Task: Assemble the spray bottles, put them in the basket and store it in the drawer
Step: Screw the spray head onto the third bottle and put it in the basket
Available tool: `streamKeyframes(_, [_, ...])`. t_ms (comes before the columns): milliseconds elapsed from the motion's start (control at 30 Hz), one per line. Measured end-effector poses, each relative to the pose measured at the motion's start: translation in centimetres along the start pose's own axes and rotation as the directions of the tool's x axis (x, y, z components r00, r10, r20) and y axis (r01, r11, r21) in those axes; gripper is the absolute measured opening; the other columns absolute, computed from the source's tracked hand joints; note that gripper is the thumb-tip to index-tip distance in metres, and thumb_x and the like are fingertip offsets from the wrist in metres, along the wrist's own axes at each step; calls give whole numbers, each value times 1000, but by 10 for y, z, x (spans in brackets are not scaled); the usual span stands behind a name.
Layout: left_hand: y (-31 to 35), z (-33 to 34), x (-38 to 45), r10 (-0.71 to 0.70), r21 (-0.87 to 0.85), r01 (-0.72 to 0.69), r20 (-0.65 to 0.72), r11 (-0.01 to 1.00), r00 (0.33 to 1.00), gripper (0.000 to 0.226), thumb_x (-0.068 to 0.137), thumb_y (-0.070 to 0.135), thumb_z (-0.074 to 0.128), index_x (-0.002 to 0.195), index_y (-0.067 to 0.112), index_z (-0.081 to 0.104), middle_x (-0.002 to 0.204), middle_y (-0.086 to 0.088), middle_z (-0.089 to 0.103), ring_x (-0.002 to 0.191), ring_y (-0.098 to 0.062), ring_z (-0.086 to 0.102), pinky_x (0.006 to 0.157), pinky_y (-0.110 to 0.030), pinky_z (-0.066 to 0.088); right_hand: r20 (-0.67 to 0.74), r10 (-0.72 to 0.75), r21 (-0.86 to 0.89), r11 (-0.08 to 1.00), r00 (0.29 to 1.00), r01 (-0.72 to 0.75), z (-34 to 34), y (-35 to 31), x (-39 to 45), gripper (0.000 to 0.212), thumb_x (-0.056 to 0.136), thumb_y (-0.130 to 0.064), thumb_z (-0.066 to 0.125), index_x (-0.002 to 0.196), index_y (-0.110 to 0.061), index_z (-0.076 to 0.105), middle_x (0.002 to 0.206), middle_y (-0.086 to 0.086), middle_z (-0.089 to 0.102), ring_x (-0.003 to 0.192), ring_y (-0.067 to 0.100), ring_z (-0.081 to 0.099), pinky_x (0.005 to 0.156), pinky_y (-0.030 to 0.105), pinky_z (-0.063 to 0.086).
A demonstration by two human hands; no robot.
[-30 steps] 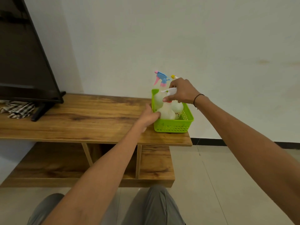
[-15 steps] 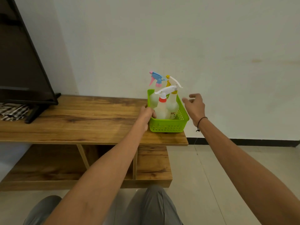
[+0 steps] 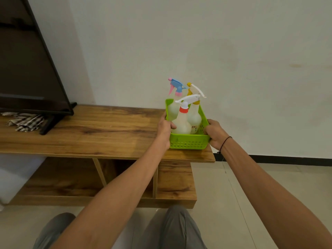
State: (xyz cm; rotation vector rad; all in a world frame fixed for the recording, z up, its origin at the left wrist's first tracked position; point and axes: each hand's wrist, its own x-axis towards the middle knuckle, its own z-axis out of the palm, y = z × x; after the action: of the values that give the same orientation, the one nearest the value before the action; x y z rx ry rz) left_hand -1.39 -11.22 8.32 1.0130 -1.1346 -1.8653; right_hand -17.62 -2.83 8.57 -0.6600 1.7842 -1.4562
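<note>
Right hand (image 3: 214,134) has let go of the bottles and now both hands clamp the bright green perforated plastic basket (image 3: 188,141), left hand (image 3: 166,127) at 9 o'clock, fingers wrapped shut on its rims. All three capped translucent spray bottles (image 3: 182,121) stand inside, basket at the wooden table (image 3: 100,133) corner. Drawer's next, I guess.

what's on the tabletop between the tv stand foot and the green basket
Nothing: in the head view the wooden tabletop is bare from the TV foot to the left hand gripping the green basket.
</note>
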Motion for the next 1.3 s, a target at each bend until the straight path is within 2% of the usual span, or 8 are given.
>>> streamKeyframes(133, [7,-20,-13,26,7,-25,-34,1000,999,89,76,-13,43,153,30,52,129,-10,67,127,-41,59,108,-59,51,63,-10,89,996,998,5,16,-1,-17,45,88,25,33,92,-8,63,68,6,74,54,17,74,44,25,56])
streamKeyframes(300, [15,-53,-34,45,-23,-47,-77,999,996,90,73,-10,44,151,33,54,131,-10,67,123,-39,61,102,-55,56,145,-44,113,993,988,28,43,-2,-38,58,83,27,30,103,-12,68,84,4,77,70,18,77,53,30,59])
streamKeyframes(467, [17,-92,-63,47,-92,-59,-128,994,991,78,68,-6,46,130,39,65,116,-5,74,103,-35,67,72,-38,58,230,-55,79,996,972,38,76,1,-63,55,81,27,28,96,-7,69,80,5,76,72,22,74,51,27,57])
streamKeyframes(533, [18,-111,-77,46,-115,-66,-162,991,986,82,69,-5,46,135,40,61,118,-4,73,103,-33,68,69,-36,57,266,-56,76,996,962,37,92,3,-74,54,80,27,27,90,-8,67,68,0,76,63,17,75,48,25,56])
streamKeyframes(733, [21,-168,-123,101,-86,-133,-304,987,947,87,69,-5,47,144,38,57,130,-4,70,121,-36,65,103,-57,55,405,-59,60,997,912,37,145,9,-103,56,78,27,28,104,-1,70,87,11,78,75,24,76,54,30,59])
streamKeyframes(1000, [8,-240,-189,82,-174,-196,-509,965,857,89,69,-4,49,146,40,56,131,1,70,117,-31,67,96,-54,61,603,-57,41,998,796,41,218,31,-140,61,81,27,30,96,-14,73,82,1,82,76,18,79,59,31,63])
streamKeyframes(1133, [0,-268,-214,86,-195,-258,-617,946,782,85,72,-7,47,145,36,55,133,1,69,120,-32,66,99,-54,59,680,-57,8,998,731,70,254,38,-154,65,78,27,29,103,-15,71,99,10,78,89,26,76,75,40,64])
streamKeyframes(1300, [-7,-299,-240,97,-207,-352,-726,913,680,84,71,-10,45,142,33,54,134,2,68,121,-29,66,93,-48,61,776,-70,8,995,627,102,294,42,-176,68,75,28,32,109,-15,72,105,14,78,93,29,77,72,39,64])
